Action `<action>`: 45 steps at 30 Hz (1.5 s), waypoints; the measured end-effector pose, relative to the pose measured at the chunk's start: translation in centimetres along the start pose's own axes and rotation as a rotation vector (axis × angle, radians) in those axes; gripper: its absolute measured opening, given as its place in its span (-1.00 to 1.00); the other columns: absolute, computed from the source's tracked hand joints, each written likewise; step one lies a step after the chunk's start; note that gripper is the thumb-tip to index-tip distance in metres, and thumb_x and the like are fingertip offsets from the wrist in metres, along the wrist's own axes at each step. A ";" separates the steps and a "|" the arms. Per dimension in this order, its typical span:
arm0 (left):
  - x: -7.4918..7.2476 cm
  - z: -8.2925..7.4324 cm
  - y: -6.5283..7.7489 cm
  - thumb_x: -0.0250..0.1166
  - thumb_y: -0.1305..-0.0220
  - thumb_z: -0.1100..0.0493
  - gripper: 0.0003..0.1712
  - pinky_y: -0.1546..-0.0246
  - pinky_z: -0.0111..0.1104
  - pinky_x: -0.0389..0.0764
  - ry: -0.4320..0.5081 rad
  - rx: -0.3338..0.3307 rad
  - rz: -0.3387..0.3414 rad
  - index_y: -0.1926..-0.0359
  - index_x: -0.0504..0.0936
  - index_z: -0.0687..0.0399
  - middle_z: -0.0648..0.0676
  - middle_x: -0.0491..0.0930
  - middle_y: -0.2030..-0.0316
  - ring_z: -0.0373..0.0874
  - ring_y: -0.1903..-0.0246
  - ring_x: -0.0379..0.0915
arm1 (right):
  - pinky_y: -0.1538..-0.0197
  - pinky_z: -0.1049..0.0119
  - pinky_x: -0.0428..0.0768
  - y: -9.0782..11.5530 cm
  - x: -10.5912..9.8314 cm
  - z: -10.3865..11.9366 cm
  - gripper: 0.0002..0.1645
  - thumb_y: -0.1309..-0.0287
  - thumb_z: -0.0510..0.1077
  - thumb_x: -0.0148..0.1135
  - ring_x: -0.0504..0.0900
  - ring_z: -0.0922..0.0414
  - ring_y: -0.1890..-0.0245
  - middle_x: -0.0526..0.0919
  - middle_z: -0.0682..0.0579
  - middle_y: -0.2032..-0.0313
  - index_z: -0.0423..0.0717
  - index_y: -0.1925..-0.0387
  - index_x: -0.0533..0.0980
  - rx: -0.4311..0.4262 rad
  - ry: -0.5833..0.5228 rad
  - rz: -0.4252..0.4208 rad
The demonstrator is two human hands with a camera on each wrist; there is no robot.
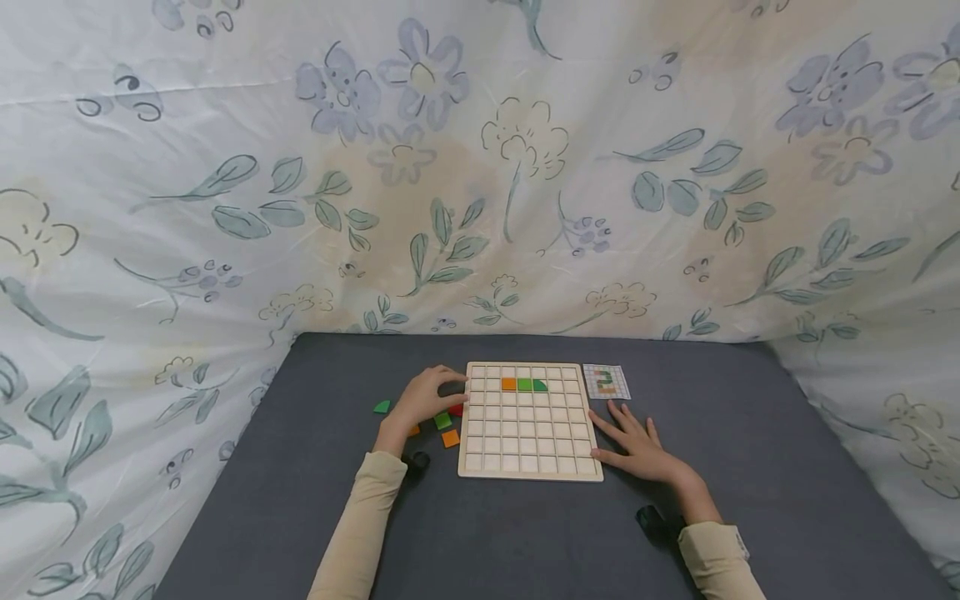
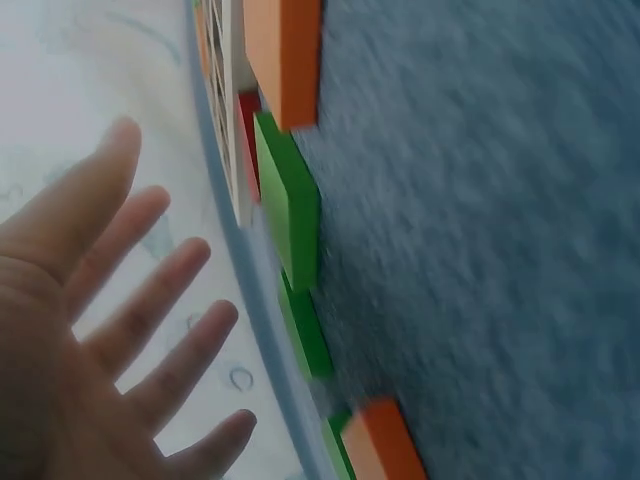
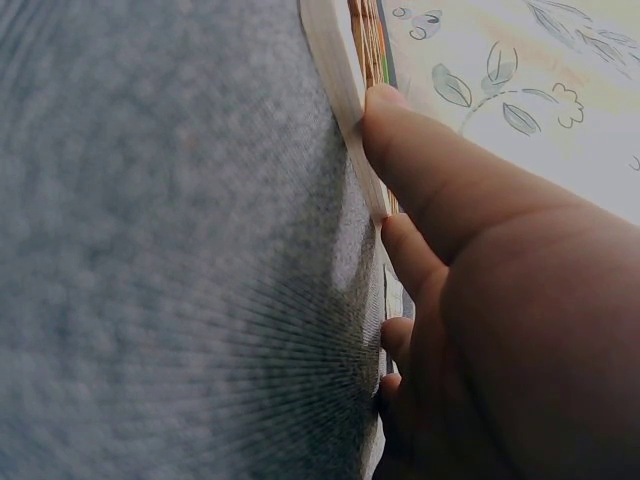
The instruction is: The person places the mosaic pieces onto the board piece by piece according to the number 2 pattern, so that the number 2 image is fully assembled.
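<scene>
A wooden grid board (image 1: 529, 429) lies on the dark cloth. One upper row holds an orange square (image 1: 509, 384), a green square (image 1: 525, 384) and a darker green rounded piece (image 1: 540, 385). My left hand (image 1: 422, 400) hovers by the board's left edge, above loose pieces; in the left wrist view its fingers (image 2: 150, 340) are spread and hold nothing. Below it lie a green tile (image 1: 443, 421), an orange tile (image 1: 450, 438) and a partly hidden red piece (image 1: 456, 410). My right hand (image 1: 641, 450) rests with fingers spread, thumb and fingertip touching the board's right edge.
A small pattern card (image 1: 607, 382) lies beside the board's upper right corner. A dark green rounded piece (image 1: 382, 407) sits left of my left hand. Floral fabric (image 1: 525, 208) hangs behind and beside the dark tabletop (image 1: 525, 542).
</scene>
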State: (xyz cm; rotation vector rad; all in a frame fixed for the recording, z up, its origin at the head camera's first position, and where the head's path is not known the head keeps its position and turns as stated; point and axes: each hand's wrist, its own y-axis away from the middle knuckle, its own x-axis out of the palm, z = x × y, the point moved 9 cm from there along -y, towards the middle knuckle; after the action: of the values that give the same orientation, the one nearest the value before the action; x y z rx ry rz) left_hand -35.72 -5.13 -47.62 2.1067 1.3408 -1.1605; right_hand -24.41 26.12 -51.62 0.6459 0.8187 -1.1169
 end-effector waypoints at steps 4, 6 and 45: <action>-0.4 1.0 0.7 0.31 -0.15 -0.03 -0.53 -0.14 0.00 0.37 0.015 -0.024 -0.003 -0.08 0.58 -0.04 0.07 0.47 -0.06 0.08 -0.12 0.33 | -0.21 -0.41 -0.43 0.1 0.0 0.2 -0.16 -0.18 0.14 0.14 -0.26 -0.36 -0.37 -0.13 -0.33 -0.40 -0.07 -0.39 0.12 -0.011 -0.003 -0.002; -0.6 1.5 1.0 0.30 -0.15 -0.04 -0.53 -0.16 0.01 0.34 0.007 -0.034 0.000 -0.09 0.58 -0.06 0.08 0.46 -0.07 0.08 -0.13 0.32 | -0.21 -0.42 -0.42 0.1 0.0 0.2 -0.16 -0.18 0.14 0.14 -0.25 -0.36 -0.37 -0.13 -0.34 -0.40 -0.07 -0.39 0.12 -0.012 -0.003 -0.003; -2.0 5.1 3.6 0.39 -0.06 0.14 -0.68 -0.13 0.03 0.37 -0.008 -0.135 0.013 0.10 0.66 0.02 0.11 0.47 -0.04 0.10 -0.11 0.33 | -0.22 -0.40 -0.43 0.0 -0.1 0.1 -0.15 -0.17 0.15 0.15 -0.28 -0.35 -0.37 -0.13 -0.32 -0.40 -0.06 -0.39 0.12 0.005 -0.011 -0.001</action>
State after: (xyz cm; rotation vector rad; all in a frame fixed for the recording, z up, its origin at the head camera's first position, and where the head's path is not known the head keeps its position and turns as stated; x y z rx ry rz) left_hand -35.18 -11.41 -49.33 2.0103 1.3603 -1.0411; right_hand -24.45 26.08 -51.54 0.6431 0.8072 -1.1228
